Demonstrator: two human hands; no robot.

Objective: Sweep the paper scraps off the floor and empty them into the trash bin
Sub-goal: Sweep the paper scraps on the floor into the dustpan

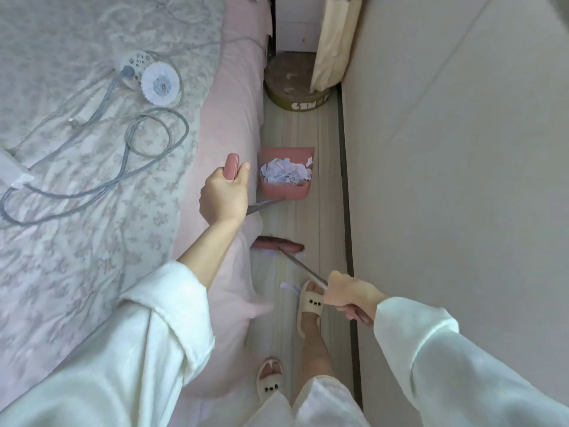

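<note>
A pink dustpan [286,191] stands on the pale wooden floor in the narrow gap between bed and wall, and a heap of white paper scraps [286,172] lies inside it. My left hand [224,197] grips the pink top of the dustpan's long handle [231,166]. My right hand [349,294] holds the metal broom handle [303,268]. The pink broom head [278,243] rests on the floor a little nearer to me than the dustpan. One loose paper scrap [289,286] lies on the floor beside my front slipper.
A bed with pink sheet [229,124] and floral cover runs along the left, with cables and a power strip [135,67] on it. A beige wall panel [446,180] closes the right. A round brown tin [295,84] and a cream bag [334,41] block the far end.
</note>
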